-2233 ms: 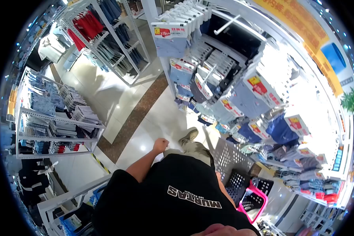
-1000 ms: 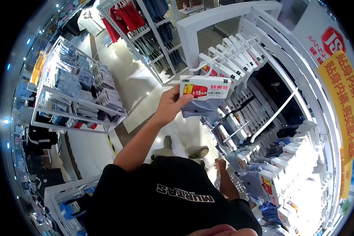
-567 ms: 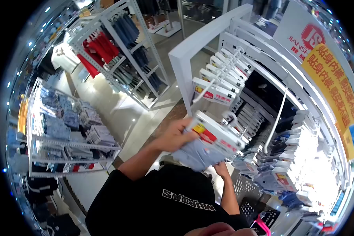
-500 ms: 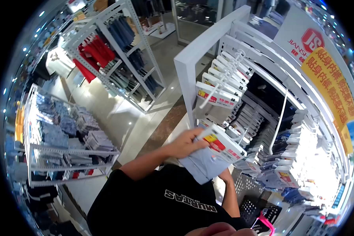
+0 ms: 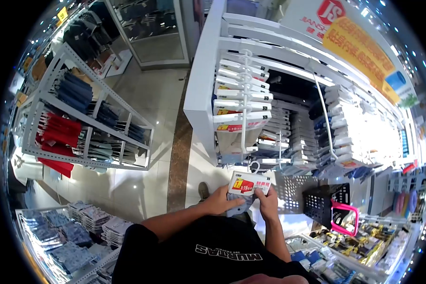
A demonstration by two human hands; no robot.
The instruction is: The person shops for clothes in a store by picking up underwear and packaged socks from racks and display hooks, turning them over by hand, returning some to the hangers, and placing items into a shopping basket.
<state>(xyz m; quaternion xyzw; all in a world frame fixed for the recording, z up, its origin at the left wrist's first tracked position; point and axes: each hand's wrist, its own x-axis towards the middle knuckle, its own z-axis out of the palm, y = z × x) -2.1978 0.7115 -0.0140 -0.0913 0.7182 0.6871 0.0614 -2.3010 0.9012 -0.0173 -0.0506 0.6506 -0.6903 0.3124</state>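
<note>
Both hands hold one hanging package (image 5: 249, 183) in front of the black shirt. It has a white card header with a red and yellow price label, a hook at its top and folded grey-blue fabric below. My left hand (image 5: 221, 200) grips its left side, thumb over the fabric. My right hand (image 5: 268, 199) pinches the right side of the card. Just beyond, similar packages (image 5: 243, 106) hang in a row on a hook of the white rack (image 5: 202, 97).
A dark perforated basket (image 5: 323, 203) with a pink handle (image 5: 348, 232) stands at the right. Bins of packaged goods (image 5: 364, 241) lie at the lower right. At the left are a rack with red garments (image 5: 59, 135) and a display of folded clothes (image 5: 71, 236).
My left hand has taken the package off the rack and brought it toward my body. My right hand has come up and taken hold of it too. The view has turned.
</note>
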